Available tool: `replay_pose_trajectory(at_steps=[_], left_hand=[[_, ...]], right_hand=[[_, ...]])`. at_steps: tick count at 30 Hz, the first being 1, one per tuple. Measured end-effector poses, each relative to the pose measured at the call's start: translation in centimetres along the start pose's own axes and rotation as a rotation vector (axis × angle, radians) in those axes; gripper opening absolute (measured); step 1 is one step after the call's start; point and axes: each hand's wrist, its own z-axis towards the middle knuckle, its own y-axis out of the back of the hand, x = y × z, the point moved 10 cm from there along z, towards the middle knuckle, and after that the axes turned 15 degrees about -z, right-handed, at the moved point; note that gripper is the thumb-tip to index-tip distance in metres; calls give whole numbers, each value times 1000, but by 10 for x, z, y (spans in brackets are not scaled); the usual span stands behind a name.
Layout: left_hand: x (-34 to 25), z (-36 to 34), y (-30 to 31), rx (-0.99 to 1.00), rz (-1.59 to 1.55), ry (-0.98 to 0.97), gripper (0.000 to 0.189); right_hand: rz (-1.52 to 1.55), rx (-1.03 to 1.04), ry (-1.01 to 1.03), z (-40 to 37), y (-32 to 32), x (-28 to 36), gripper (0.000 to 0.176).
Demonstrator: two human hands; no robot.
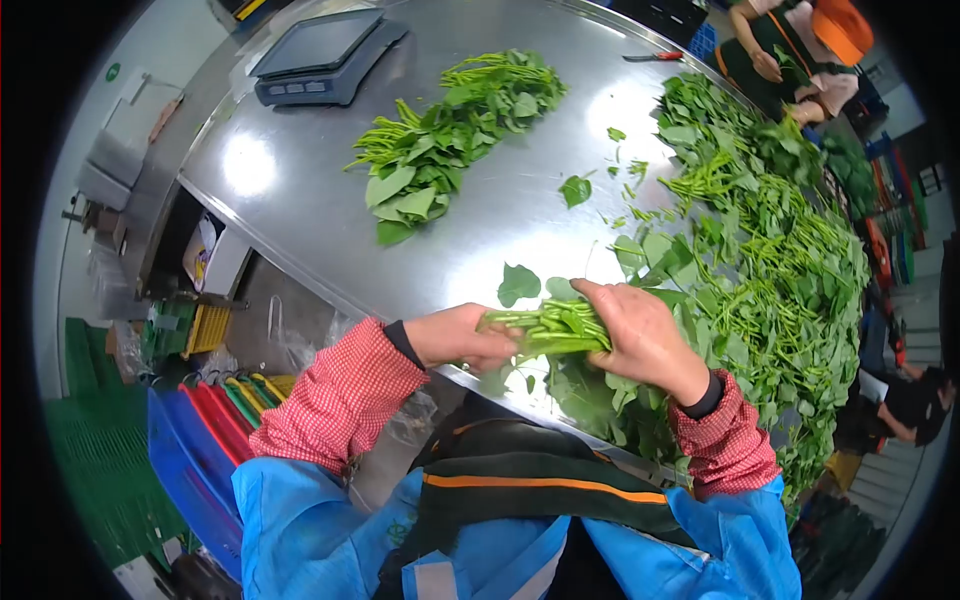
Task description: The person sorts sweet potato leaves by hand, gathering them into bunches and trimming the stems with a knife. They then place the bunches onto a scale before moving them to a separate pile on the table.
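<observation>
A bunch of leafy greens (550,326) is held level over the near edge of the steel table, its pale stem ends pointing left. My right hand (645,332) wraps round the stems close to the leaves, thumb on top. At the stem ends, my left hand (463,336) is closed with its fingertips against them; part of its grip is hidden. The leaves of the bunch hang below and behind my right hand. To the right lies a large heap of loose greens (790,290). Farther off, a row of laid-out bunches (460,130) rests on the table.
A digital scale (325,55) stands at the far left of the steel table (290,190). A red-handled knife (652,57) lies near the far edge. Across the heap, a co-worker in an orange cap (843,30) handles greens. Coloured crates (190,450) stand at lower left.
</observation>
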Motion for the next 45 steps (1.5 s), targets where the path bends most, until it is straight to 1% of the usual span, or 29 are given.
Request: replay_pose_trajectory(at_steps=[1,5,8,9,10,12,13,14,15,16,17,18,20,21,22,23,24,26,27,29,30,32,33,36,37,38,40,43,45], left_hand=[[3,-10,23,-186,-27,-9,21],[-15,-69,95,-365,-262,-371,19],[0,-107,140,-498,-440,-528,19],[11,-105,144,-390,-480,-574,18],[25,-102,142,-469,-480,-486,16],[49,-83,125,-315,-573,-446,16],[54,-74,112,-272,-454,-434,15],[63,-68,105,-341,-522,-366,15],[74,-55,99,-243,-520,-342,17],[76,-53,91,-300,-490,-307,19],[72,-49,85,-275,-382,-347,20],[66,-48,76,-238,-385,-361,21],[70,-45,75,-210,-350,-298,21],[79,-44,87,-298,-251,-324,21],[80,-45,92,-346,-238,-335,19],[80,-47,97,-394,-224,-345,17],[75,-57,93,-420,-295,-326,14],[63,-58,88,-322,-211,-395,11],[68,-62,98,-413,-131,-356,14],[68,-65,115,-559,108,-445,17],[64,-66,126,-651,274,-476,26],[12,-63,83,-719,898,-640,54],[-4,-60,56,-734,1209,-736,69],[10,-9,53,-555,1368,-529,110],[8,10,32,-476,1454,-529,119],[16,25,19,-437,1471,-500,118],[37,61,-1,-344,1674,-414,123],[41,112,-31,-291,1594,-425,127],[49,150,-48,-270,1709,-411,133]], right_hand=[[-5,-2,3,10,-2,0,73],[-8,-8,-54,54,7,4,69],[35,-39,-112,95,13,15,66],[47,-68,-115,111,17,25,66],[62,-96,-121,127,19,35,66],[96,-153,-105,165,18,58,66],[110,-159,-95,184,15,71,67],[124,-166,-90,204,13,85,67],[122,-164,-79,224,7,99,67],[117,-165,-75,243,0,112,67],[120,-131,-79,264,-15,120,70],[115,-104,-101,283,-35,123,73],[-64,-203,-109,314,-81,127,87],[-167,-103,-128,327,-112,127,98],[-245,69,-161,335,-149,122,104],[-315,120,-153,340,-183,119,107],[-259,81,-129,341,-188,123,106],[-161,-127,-97,332,-155,136,100],[-60,-217,-13,315,-112,143,90],[31,-499,75,268,-40,145,72],[77,-518,67,245,-24,135,68],[175,-565,65,194,2,117,59],[177,-580,-7,167,7,99,54],[143,-591,-254,70,-3,34,43],[103,-574,-363,31,-10,10,42],[53,-599,-484,-13,-7,-12,41],[-45,-627,-728,-110,-8,-52,40],[-181,-582,-1130,-261,-14,-92,38],[-335,-547,-1284,-356,-21,-112,37]])
